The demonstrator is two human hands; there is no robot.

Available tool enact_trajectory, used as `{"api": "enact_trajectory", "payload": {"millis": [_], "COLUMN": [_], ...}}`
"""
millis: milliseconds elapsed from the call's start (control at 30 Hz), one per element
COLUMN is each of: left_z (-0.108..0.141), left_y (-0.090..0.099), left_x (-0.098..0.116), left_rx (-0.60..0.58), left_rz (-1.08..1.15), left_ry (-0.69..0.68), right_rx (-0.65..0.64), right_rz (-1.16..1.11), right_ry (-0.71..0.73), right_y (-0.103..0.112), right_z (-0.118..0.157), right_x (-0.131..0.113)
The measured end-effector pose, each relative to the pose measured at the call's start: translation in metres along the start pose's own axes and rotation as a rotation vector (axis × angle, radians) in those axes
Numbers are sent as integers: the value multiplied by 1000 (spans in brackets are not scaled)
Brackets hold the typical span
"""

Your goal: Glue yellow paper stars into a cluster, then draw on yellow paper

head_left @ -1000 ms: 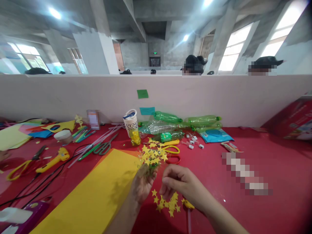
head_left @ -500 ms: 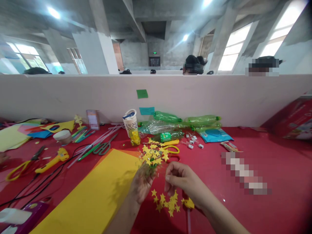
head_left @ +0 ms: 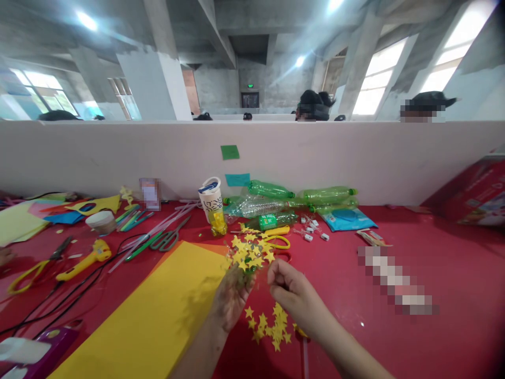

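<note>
My left hand (head_left: 233,296) is closed around the base of a see-through, green-tinged plastic piece covered in yellow stars (head_left: 252,252). Its exact kind is hard to make out under the stars. Beside its right edge, my right hand (head_left: 291,284) has fingers curled in a pinch; whatever lies between the fingertips is hidden. Loose yellow paper stars (head_left: 272,329) lie on the red table below my hands. A yellow tool with a clear stick (head_left: 305,358) is partly covered by my right wrist.
Yellow paper sheets (head_left: 145,310) spread to the left. Scissors (head_left: 169,239), a yellow glue gun (head_left: 84,260) with cables and a purple power strip (head_left: 51,352) lie further left. Green plastic bottles (head_left: 272,189), a white cup (head_left: 211,200) and a blue packet (head_left: 349,220) line the partition (head_left: 118,152).
My right hand has shifted slightly left and up towards the star-covered piece, its fingers more curled. My left hand keeps its hold, almost unmoved.
</note>
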State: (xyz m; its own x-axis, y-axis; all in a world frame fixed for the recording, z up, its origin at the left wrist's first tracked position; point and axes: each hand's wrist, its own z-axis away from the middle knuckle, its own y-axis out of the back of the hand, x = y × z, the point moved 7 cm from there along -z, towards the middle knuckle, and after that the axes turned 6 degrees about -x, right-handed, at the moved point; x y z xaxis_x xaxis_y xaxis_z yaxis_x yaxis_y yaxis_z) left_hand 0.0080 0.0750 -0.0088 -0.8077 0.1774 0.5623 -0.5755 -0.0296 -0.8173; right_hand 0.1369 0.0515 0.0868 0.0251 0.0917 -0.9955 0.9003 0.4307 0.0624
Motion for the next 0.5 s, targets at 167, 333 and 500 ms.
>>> {"api": "enact_trajectory", "payload": {"millis": [167,333,500], "left_z": [-1,-5,-5], "left_y": [3,4,4], "left_x": [4,6,4], "left_rx": [-6,-11,-22], "left_rz": [26,56,64], "left_ry": [-15,-20,-18], "right_rx": [-90,-131,-85], "right_rz": [47,322,454], "right_ry": [-38,17,110], "right_y": [-5,-7,-6], "right_z": [0,6,8], "right_x": [-4,-17,-25]}}
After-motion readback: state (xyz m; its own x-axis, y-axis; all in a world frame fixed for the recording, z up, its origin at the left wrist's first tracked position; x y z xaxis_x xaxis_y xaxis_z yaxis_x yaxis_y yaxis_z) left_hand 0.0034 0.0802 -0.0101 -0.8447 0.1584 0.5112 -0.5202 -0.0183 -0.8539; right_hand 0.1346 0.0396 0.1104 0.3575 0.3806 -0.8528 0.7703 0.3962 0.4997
